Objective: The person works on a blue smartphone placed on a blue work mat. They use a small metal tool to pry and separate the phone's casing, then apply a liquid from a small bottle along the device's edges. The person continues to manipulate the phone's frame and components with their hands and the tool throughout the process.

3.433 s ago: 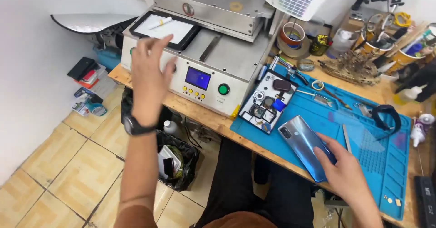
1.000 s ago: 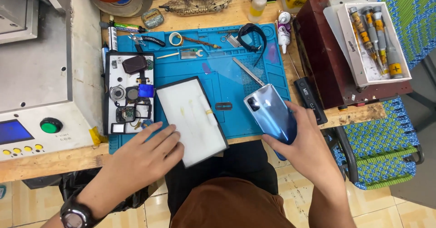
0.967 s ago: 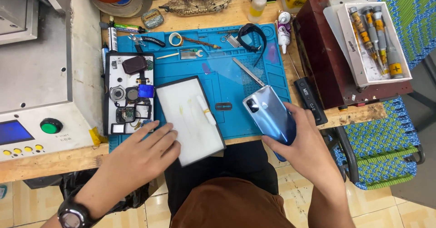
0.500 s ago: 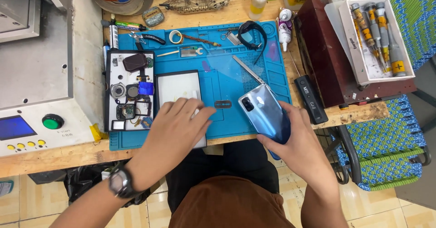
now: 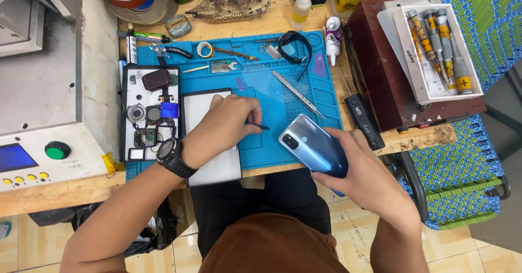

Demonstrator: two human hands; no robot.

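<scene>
My right hand (image 5: 363,171) grips a blue phone (image 5: 314,146) back side up, over the front right edge of the blue work mat (image 5: 272,93). My left hand (image 5: 223,126) rests across a white rectangular panel (image 5: 215,161) lying on the mat, and its fingertips pinch a small dark thin piece (image 5: 261,126) against the mat. A black watch (image 5: 173,157) sits on my left wrist. Metal tweezers (image 5: 298,93) lie on the mat just beyond the phone.
A black tray of small phone parts (image 5: 149,115) lies left of the panel. A grey machine with a green button (image 5: 57,150) fills the left. A dark red box (image 5: 397,72) with a white screwdriver tray (image 5: 437,50) stands right. Tape rolls and bottles line the back.
My head turned from the machine to the mat. My left hand set the white panel on the mat, then slid right across it and pinched the small dark piece. The phone stays in my right hand.
</scene>
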